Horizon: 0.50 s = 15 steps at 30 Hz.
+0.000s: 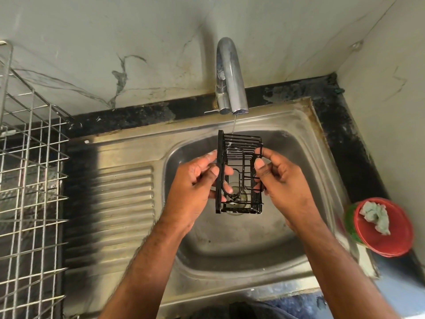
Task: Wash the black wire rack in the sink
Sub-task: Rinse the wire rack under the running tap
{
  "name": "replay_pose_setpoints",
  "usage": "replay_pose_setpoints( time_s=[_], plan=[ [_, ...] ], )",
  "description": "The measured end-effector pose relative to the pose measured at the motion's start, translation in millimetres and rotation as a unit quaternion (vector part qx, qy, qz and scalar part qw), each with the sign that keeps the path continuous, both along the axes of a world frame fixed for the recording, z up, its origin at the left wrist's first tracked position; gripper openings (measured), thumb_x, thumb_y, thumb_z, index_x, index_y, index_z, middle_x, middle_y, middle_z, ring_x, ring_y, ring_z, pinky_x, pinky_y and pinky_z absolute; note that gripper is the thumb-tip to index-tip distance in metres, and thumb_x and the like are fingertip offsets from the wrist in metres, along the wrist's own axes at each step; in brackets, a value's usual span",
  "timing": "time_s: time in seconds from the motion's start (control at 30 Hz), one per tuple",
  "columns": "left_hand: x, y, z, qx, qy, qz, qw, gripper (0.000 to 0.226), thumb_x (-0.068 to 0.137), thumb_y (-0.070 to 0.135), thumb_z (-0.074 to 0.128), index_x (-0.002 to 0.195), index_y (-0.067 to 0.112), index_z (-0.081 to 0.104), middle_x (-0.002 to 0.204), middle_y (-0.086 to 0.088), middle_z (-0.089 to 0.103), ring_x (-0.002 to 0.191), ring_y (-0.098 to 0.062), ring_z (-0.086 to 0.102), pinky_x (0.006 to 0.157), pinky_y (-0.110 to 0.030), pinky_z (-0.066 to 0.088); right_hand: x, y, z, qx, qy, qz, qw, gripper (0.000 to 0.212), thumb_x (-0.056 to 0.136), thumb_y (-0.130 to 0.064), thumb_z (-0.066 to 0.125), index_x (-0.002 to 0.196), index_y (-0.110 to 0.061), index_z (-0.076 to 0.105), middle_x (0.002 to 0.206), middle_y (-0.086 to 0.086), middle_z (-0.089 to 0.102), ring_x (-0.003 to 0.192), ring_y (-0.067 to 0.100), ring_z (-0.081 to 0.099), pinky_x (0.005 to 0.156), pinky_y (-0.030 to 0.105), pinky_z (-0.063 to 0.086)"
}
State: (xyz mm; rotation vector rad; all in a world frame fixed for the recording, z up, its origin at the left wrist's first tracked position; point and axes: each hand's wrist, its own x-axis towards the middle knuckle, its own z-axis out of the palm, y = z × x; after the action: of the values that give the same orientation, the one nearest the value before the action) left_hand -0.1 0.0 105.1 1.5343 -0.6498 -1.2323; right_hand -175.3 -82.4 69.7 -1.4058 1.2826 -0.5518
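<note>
The black wire rack (239, 172) was held above the sink (253, 249) basin, its long axis running from the faucet (231, 77) toward the person, open side up. The left hand (195, 183) gripped its solid left edge with curled fingers; the right hand (279, 178) pinched the right wires. A thin water stream (234, 124) met the far end. A red bowl (383, 226) holding a cloth (376, 216) sat right; a steel dish rack (30, 169) stood left.

Black stone counter (358, 143), steel sink (124, 194) set in it, red tub (386, 240) at right, wire dish rack (30, 171) at left.
</note>
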Motion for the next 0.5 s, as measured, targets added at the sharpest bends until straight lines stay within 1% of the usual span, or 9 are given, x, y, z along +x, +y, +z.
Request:
replay_pose_setpoints(
  time_s=[0.13, 0.2, 0.23, 0.3, 0.37, 0.4, 0.5],
  plan=[
    [1.0, 0.9, 2.3, -0.002, 0.005, 0.002, 1.000, 0.040, 0.103, 0.002, 0.049, 0.141, 0.016, 0.054, 0.097, -0.004, 0.078, 0.068, -0.025, 0.072, 0.062, -0.042, 0.063, -1.7, -2.4, -2.6, -0.008, 0.008, 0.014, 1.000, 0.043, 0.099, -0.043, 0.060, 0.141, -0.035, 0.058, 0.095, 0.003, 0.077, 0.083, 0.014, 0.076, 0.085, 0.045, 0.062],
    [1.5, 1.2, 3.3, 0.001, 0.004, 0.005, 1.000, 0.041, 0.103, 0.001, 0.049, 0.142, 0.013, 0.053, 0.097, -0.005, 0.078, 0.069, -0.026, 0.072, 0.064, -0.047, 0.063, -2.6, -3.4, -3.3, -0.017, 0.012, 0.025, 0.999, 0.049, 0.096, -0.053, 0.060, 0.142, -0.037, 0.057, 0.098, 0.001, 0.077, 0.086, 0.014, 0.076, 0.086, 0.044, 0.062],
    [1.6, 1.1, 3.4, 0.004, 0.003, 0.006, 1.000, 0.042, 0.103, 0.001, 0.049, 0.143, 0.013, 0.053, 0.097, -0.005, 0.078, 0.069, -0.026, 0.072, 0.064, -0.048, 0.063, -3.2, -3.7, -3.3, -0.019, 0.012, 0.027, 0.999, 0.053, 0.093, -0.059, 0.059, 0.142, -0.038, 0.057, 0.098, 0.002, 0.077, 0.087, 0.016, 0.075, 0.085, 0.044, 0.062],
    [1.7, 0.7, 3.0, 0.008, 0.001, 0.009, 1.000, 0.042, 0.103, 0.000, 0.049, 0.143, 0.012, 0.052, 0.098, -0.006, 0.077, 0.068, -0.026, 0.072, 0.062, -0.044, 0.063, -3.6, -5.0, -4.4, -0.026, 0.017, 0.029, 0.999, 0.057, 0.089, -0.067, 0.057, 0.141, -0.042, 0.057, 0.098, 0.005, 0.076, 0.087, 0.023, 0.074, 0.083, 0.045, 0.062],
    [1.3, 0.2, 2.0, 0.010, -0.001, 0.008, 1.000, 0.042, 0.103, 0.001, 0.048, 0.143, 0.011, 0.052, 0.098, -0.006, 0.077, 0.069, -0.025, 0.072, 0.063, -0.041, 0.063, -3.9, -6.0, -2.4, -0.035, 0.031, 0.026, 0.999, 0.052, 0.092, -0.060, 0.059, 0.140, -0.041, 0.058, 0.095, 0.005, 0.076, 0.085, 0.024, 0.073, 0.084, 0.042, 0.062],
    [1.1, 0.0, 2.0, 0.010, -0.001, 0.007, 1.000, 0.041, 0.103, 0.001, 0.048, 0.143, 0.011, 0.053, 0.099, -0.006, 0.077, 0.069, -0.025, 0.072, 0.064, -0.042, 0.063, -4.2, -5.9, -0.8, -0.039, 0.035, 0.023, 0.998, 0.049, 0.094, -0.055, 0.061, 0.140, -0.039, 0.058, 0.093, 0.005, 0.076, 0.083, 0.023, 0.073, 0.083, 0.040, 0.062],
    [-1.5, -2.7, 2.2, 0.011, 0.000, 0.003, 1.000, 0.040, 0.104, 0.004, 0.048, 0.142, 0.013, 0.054, 0.100, -0.006, 0.077, 0.070, -0.025, 0.072, 0.066, -0.045, 0.063, -7.7, -5.9, 4.4, -0.045, 0.054, 0.015, 0.997, 0.047, 0.094, -0.050, 0.061, 0.139, -0.038, 0.060, 0.084, 0.010, 0.074, 0.076, 0.028, 0.072, 0.075, 0.039, 0.063]
  ],
)
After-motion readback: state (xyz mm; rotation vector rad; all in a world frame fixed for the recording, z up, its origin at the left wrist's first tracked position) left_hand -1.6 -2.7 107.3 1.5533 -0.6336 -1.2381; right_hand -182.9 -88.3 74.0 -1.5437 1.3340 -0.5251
